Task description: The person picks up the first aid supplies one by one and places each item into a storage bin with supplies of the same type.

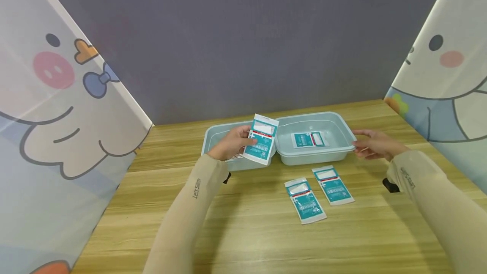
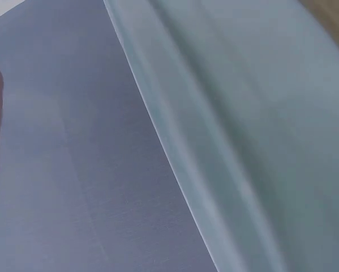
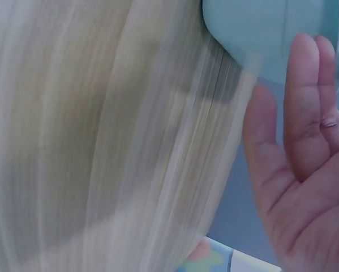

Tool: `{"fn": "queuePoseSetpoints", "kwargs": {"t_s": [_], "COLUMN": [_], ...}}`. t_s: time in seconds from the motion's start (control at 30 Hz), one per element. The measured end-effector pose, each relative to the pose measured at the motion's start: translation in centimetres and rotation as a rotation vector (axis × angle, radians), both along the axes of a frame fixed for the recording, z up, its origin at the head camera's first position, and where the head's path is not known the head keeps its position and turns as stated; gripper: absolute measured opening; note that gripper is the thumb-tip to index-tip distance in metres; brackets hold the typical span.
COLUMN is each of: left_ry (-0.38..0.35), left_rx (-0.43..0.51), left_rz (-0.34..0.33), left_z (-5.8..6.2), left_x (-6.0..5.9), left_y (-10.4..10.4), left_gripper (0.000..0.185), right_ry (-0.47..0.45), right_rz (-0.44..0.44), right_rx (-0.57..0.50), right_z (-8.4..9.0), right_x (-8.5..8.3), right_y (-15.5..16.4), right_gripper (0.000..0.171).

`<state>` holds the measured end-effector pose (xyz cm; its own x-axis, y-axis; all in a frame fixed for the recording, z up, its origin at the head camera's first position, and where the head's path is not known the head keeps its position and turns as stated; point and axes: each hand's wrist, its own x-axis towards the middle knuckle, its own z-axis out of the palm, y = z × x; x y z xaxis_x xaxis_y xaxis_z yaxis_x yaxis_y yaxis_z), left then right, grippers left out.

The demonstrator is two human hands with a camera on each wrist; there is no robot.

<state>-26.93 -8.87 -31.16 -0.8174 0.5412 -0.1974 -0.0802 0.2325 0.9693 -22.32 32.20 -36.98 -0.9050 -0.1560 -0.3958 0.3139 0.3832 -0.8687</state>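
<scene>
My left hand [image 1: 234, 141] pinches a flat white-and-teal packet [image 1: 260, 143] with a red stripe, holding it tilted over the left pale-blue tray [image 1: 213, 132]. The packet and hand hide part of that tray, and striped items in it show only partly. In the left wrist view, the tray's wall [image 2: 226, 136] fills much of the picture. At the right end of the second pale-blue tray [image 1: 308, 153] is my right hand [image 1: 374, 143], its fingers extended against the rim. One similar packet [image 1: 309, 139] lies inside this tray.
Two more packets, a nearer one [image 1: 305, 201] and one to its right [image 1: 333, 185], lie on the wooden table [image 1: 251, 231] in front of the trays. A dark grey panel [image 1: 243, 45] rises behind, with cartoon-printed panels at both sides.
</scene>
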Motion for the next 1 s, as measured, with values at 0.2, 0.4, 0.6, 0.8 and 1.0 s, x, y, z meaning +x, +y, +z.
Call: {"fn": "queuePoseSetpoints", "kwargs": {"t_s": [0.2, 0.4, 0.6, 0.8, 1.0], "left_ry": [-0.032, -0.062, -0.077, -0.113, -0.175], "left_rx": [0.027, 0.058, 0.129, 0.094, 0.064], "left_rz": [0.068, 0.144, 0.23, 0.285, 0.295], "left_z": [0.5, 0.2, -0.8, -1.0, -0.1], "left_x": [-1.7, -2.3, -2.6, -3.5, -4.3], "left_y": [1.7, 3.5, 5.4, 6.3, 7.1], "left_gripper": [0.041, 0.038, 0.036, 0.029, 0.023], "right_ry": [-0.004, -0.001, 0.019, 0.01, 0.015], "right_rz": [-0.02, -0.045, -0.063, -0.07, -0.075], "right_rx": [-0.023, -0.069, -0.071, -0.054, -0.052], "right_z": [0.2, -0.2, -0.5, -0.7, -0.6], "right_x": [0.0, 0.0, 0.0, -0.2, -0.2], "right_y": [-0.3, -0.6, -0.6, -0.7, -0.6], "right_gripper": [0.071, 0.07, 0.07, 0.07, 0.07]}}
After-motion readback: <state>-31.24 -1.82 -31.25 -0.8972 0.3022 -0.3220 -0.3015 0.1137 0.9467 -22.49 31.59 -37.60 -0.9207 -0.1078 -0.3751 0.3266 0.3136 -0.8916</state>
